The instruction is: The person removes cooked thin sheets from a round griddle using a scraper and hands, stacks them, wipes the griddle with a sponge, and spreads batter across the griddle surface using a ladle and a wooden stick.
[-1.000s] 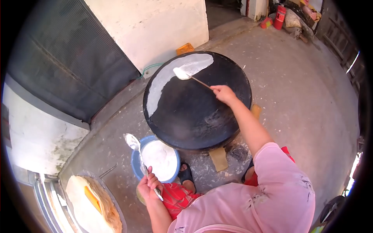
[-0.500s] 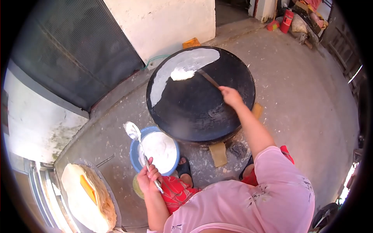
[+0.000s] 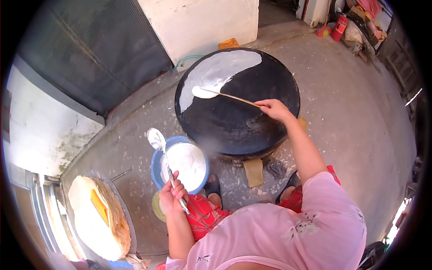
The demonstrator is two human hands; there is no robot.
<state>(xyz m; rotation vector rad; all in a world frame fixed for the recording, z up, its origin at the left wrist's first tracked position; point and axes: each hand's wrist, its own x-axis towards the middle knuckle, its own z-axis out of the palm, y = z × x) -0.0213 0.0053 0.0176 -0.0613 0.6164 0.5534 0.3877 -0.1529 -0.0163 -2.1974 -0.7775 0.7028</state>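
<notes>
1 black griddle (image 3: 229, 123) above grey floor (image 3: 355, 130)

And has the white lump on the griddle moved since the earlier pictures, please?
Yes: the white lump has shifted leftward and nearer, judged against the griddle.

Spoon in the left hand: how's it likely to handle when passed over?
Spoon is probably stiff: the long, shiny handle looks like metal and runs straight. Likely slippery near the bowl, which appears smeared white. May feel head-heavy, since the left hand grips well below that broad bowl.
</notes>
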